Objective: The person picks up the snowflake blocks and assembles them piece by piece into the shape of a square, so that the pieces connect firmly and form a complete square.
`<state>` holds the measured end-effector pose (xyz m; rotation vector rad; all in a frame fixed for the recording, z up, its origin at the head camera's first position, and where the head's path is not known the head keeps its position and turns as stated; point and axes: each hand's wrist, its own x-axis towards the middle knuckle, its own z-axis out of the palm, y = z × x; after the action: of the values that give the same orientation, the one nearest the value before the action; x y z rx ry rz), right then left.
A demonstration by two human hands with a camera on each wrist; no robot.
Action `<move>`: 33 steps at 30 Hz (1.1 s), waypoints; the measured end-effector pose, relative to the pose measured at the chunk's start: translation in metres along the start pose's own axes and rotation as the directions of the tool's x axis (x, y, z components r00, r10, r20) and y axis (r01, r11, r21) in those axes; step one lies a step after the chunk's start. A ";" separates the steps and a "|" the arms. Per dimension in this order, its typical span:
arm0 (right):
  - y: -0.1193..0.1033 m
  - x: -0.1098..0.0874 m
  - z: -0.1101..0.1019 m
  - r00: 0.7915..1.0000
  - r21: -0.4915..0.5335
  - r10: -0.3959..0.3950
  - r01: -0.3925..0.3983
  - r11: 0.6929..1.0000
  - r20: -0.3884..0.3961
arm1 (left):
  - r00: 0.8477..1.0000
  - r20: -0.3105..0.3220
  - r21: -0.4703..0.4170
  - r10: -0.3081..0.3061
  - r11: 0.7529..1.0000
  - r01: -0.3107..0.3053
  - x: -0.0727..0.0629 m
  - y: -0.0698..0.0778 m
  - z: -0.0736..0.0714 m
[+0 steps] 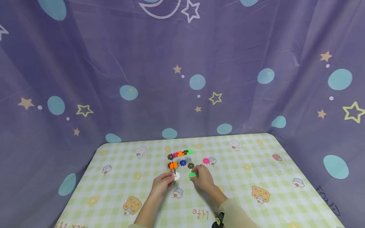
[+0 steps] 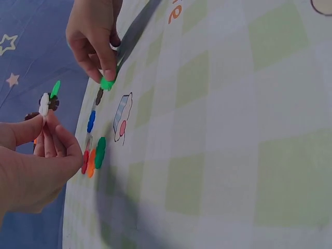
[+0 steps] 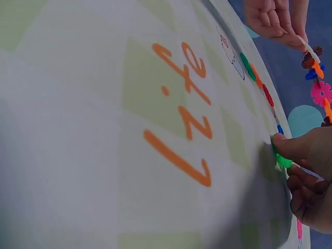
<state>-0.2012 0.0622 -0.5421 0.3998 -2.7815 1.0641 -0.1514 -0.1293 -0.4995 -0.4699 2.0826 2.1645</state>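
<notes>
My left hand [image 1: 161, 183] pinches a white notched snowflake disc [image 1: 177, 176] between thumb and fingers. That disc is the near end of a joined chain of coloured discs, with an orange disc [image 1: 180, 153] farther along and a bright green one [image 1: 190, 152] at its far end. In the right wrist view a pink disc [image 3: 321, 93] of the chain hangs beyond the white one. With thumb and fingertips, my right hand [image 1: 204, 177] holds a loose green snowflake disc [image 1: 192, 174] low at the tabletop; whether it still touches the cloth I cannot tell.
Loose discs lie around the hands: a blue disc [image 1: 183, 162], a brown disc [image 1: 190, 165] and a pink disc [image 1: 206, 161]. Below the left hand are a dark green disc [image 2: 100, 153], an orange one [image 2: 91, 162] and a red one [image 2: 85, 161]. A purple curtain [image 1: 159, 110] hangs behind the checked tablecloth [image 1: 228, 177].
</notes>
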 end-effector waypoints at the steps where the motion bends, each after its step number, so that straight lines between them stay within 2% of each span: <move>1: 0.000 0.000 -0.001 1.000 0.027 0.005 -0.005 1.000 -0.001 | 1.000 -0.001 0.000 -0.001 1.000 0.001 0.000 0.000 0.000; 3: 0.000 0.000 -0.002 1.000 0.101 0.027 -0.027 0.995 0.004 | 1.000 0.004 -0.001 0.004 1.000 -0.004 0.001 0.000 0.000; 6: 0.000 -0.003 -0.007 0.995 0.221 0.098 -0.103 0.970 0.037 | 1.000 0.022 -0.003 0.006 1.000 -0.006 0.001 -0.001 0.003; 10: 0.003 -0.006 -0.013 0.978 0.346 0.183 -0.207 0.915 0.101 | 0.999 0.053 -0.014 0.006 1.000 -0.005 0.003 0.000 0.006; 15: 0.004 -0.014 -0.017 0.956 0.431 0.247 -0.291 0.854 0.158 | 0.998 0.062 -0.013 0.011 1.000 -0.010 0.002 -0.001 0.010; 23: 0.001 -0.026 -0.020 0.946 0.509 0.279 -0.323 0.798 0.163 | 0.998 0.064 0.000 0.000 1.000 0.000 0.000 -0.002 0.013; 26: 0.001 -0.027 -0.020 0.940 0.548 0.299 -0.338 0.766 0.161 | 0.997 0.078 0.004 0.005 1.000 -0.005 0.000 -0.003 0.014; 33: -0.001 -0.028 -0.021 0.940 0.622 0.292 -0.335 0.708 0.174 | 0.997 0.081 0.065 0.015 0.998 -0.020 -0.003 -0.005 0.013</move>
<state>-0.1733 0.0815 -0.5320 0.0012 -2.4909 2.1406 -0.1488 -0.1153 -0.5033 -0.3534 2.1145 2.0806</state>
